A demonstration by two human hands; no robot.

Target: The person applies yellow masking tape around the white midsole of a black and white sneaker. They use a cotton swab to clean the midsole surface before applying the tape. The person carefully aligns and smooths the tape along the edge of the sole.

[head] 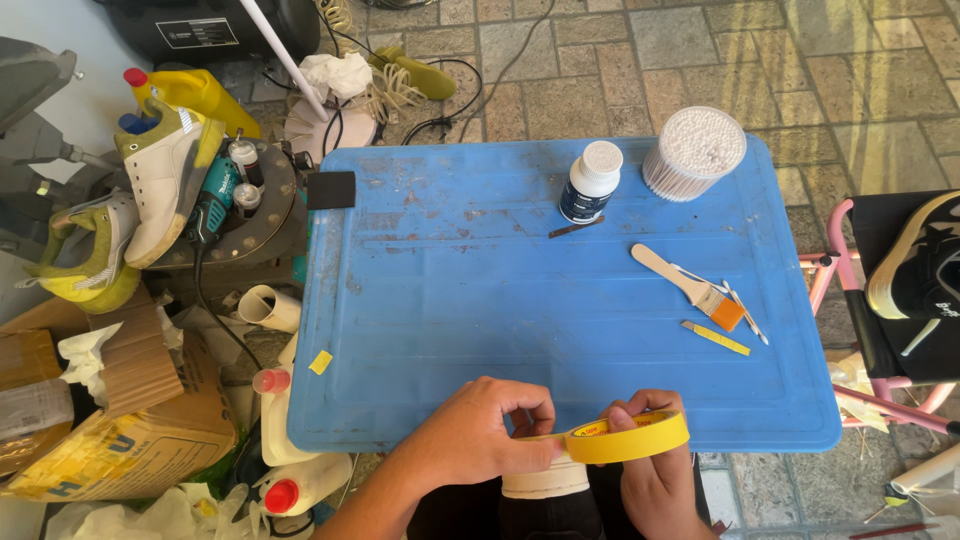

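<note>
My right hand point(655, 470) grips a roll of yellow masking tape point(632, 437) at the near edge of a blue plastic table point(480, 290). My left hand point(480, 432) pinches the free end of the tape, just to the left of the roll. Below both hands a white shoe part point(545, 480) shows, partly hidden under them.
On the table stand a dark bottle with a white cap point(590, 183) and a round tub of cotton swabs point(695, 152), with a flat brush point(690, 287) and a yellow cutter point(716, 338) to the right. White sneakers point(165, 180), boxes and bottles crowd the left; a pink stool with a black shoe point(915, 270) stands right.
</note>
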